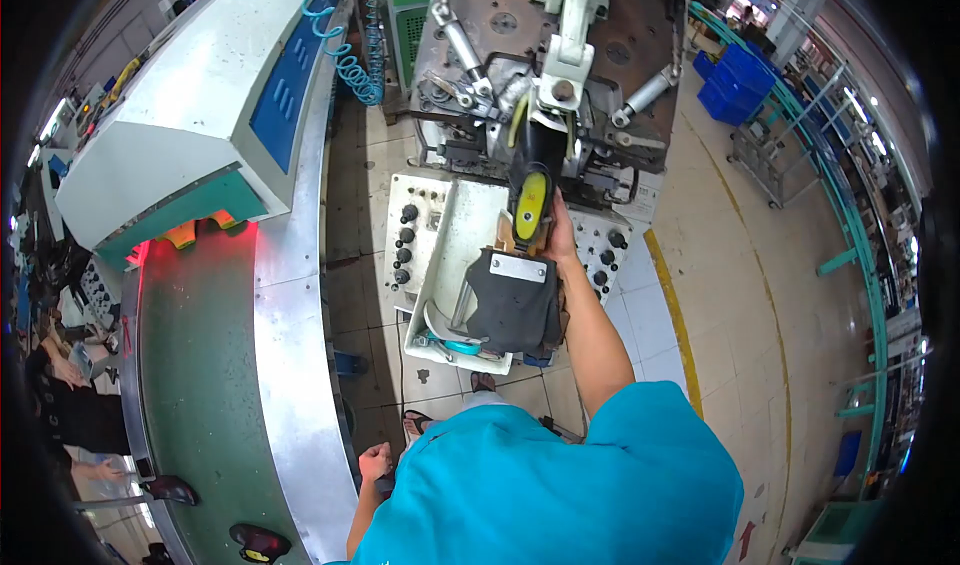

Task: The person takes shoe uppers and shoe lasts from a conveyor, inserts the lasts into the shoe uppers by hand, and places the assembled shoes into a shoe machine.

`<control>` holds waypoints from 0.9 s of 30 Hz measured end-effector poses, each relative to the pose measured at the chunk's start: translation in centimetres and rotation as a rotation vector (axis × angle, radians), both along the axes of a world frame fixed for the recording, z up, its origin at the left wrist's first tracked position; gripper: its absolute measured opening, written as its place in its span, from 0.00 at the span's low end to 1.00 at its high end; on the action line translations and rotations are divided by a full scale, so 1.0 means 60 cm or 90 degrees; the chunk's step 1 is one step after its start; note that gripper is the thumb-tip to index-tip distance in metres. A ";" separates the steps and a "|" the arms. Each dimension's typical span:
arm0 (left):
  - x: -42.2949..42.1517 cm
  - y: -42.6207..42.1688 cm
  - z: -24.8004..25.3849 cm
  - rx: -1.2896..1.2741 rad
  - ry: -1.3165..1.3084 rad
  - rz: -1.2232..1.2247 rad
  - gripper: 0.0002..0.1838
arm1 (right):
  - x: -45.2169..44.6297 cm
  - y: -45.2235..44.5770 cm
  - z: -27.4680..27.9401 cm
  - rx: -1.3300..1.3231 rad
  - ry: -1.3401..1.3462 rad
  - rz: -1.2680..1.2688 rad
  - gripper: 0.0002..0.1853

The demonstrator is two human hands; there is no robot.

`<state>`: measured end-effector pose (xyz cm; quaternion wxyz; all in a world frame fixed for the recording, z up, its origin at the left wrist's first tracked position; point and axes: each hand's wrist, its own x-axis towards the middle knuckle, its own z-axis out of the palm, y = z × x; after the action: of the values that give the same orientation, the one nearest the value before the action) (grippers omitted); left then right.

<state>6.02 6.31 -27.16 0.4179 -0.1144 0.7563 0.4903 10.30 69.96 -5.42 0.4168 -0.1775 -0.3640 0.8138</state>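
A black shoe upper (540,153) sits on a shoe last with a yellow-green top (530,205), toe end in the machine's clamps (560,95). My right hand (562,233) is at the near right side of this shoe, its fingers curled against it and partly hidden behind it. Just below the shoe is a dark padded cover (512,307) with a metal plate. Low beside the conveyor's metal edge, my left hand (375,462) hangs with its fingers curled closed. Whether anything is inside them cannot be seen.
Control panels with black knobs (404,235) flank a white tray (424,340) on the machine. Left runs a green conveyor (210,365) carrying dark shoes (260,543) past a white oven-like housing (190,95). A co-worker's arm (65,365) shows far left. Blue crates (738,83) stand right.
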 end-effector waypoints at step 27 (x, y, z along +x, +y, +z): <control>0.024 0.002 -0.011 -0.180 0.064 -0.054 0.27 | 0.013 0.005 0.025 -0.009 -0.022 0.097 0.30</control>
<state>7.47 6.44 -27.83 0.3793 -0.1153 0.8419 0.3662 11.07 70.23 -3.95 0.3461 -0.1665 -0.3777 0.8425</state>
